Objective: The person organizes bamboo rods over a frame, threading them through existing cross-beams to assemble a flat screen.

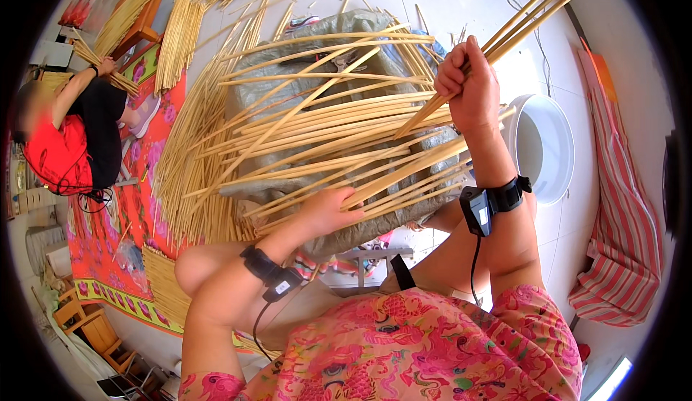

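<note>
My right hand (468, 87) is raised and closed round a small bunch of long, pale yellow sticks (530, 23). The bunch slants from the upper right down past the fist. Lower and to the left, my left hand (328, 210) is closed at the near end of some sticks (404, 174) that lie across my lap; part of its fingers is hidden. Many more loose sticks (317, 131) lie crosswise in front of me on a grey-green plastic sheet (252, 102). Some cross one another at angles. Each wrist wears a black strap with a small box and a cable.
A white bucket (559, 149) stands right of my knee. At left, a dense spread of sticks (180, 177) lies by a red floral mat (108, 239), where another person (72, 138) sits holding sticks. Striped cloth (623, 250) hangs at right. Stick bundles (180, 41) lie farther back.
</note>
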A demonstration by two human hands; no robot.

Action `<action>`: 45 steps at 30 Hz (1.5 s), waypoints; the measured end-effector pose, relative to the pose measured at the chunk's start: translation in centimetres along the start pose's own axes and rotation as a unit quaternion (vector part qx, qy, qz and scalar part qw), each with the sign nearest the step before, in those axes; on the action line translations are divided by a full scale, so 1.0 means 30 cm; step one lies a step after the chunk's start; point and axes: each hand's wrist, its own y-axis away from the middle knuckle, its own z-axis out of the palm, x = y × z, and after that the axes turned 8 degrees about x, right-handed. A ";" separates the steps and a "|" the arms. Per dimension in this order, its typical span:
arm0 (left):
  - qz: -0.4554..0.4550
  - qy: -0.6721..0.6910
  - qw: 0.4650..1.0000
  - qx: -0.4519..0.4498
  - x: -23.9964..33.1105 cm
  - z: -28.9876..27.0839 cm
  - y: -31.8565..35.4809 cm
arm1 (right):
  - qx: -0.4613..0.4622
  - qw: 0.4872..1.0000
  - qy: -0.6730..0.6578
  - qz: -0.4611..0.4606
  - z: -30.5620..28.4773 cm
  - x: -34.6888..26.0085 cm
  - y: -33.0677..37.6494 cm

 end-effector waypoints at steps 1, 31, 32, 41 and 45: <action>-0.010 -0.040 0.999 0.010 0.009 0.006 0.000 | 0.006 1.000 0.003 0.001 0.002 0.001 0.002; 0.029 -0.116 0.993 0.007 -0.018 -0.099 -0.004 | -0.102 0.986 -0.128 0.019 -0.021 -0.013 -0.020; 0.039 -0.127 0.991 0.016 -0.002 -0.102 -0.001 | -0.091 0.988 -0.123 0.016 -0.020 -0.013 -0.019; 0.129 -0.215 0.963 0.094 -0.037 0.025 0.051 | -0.093 0.991 -0.091 0.015 -0.003 0.004 -0.011; 0.124 -0.230 0.959 0.111 -0.048 0.045 0.060 | -0.089 0.992 -0.086 0.016 0.003 0.004 -0.009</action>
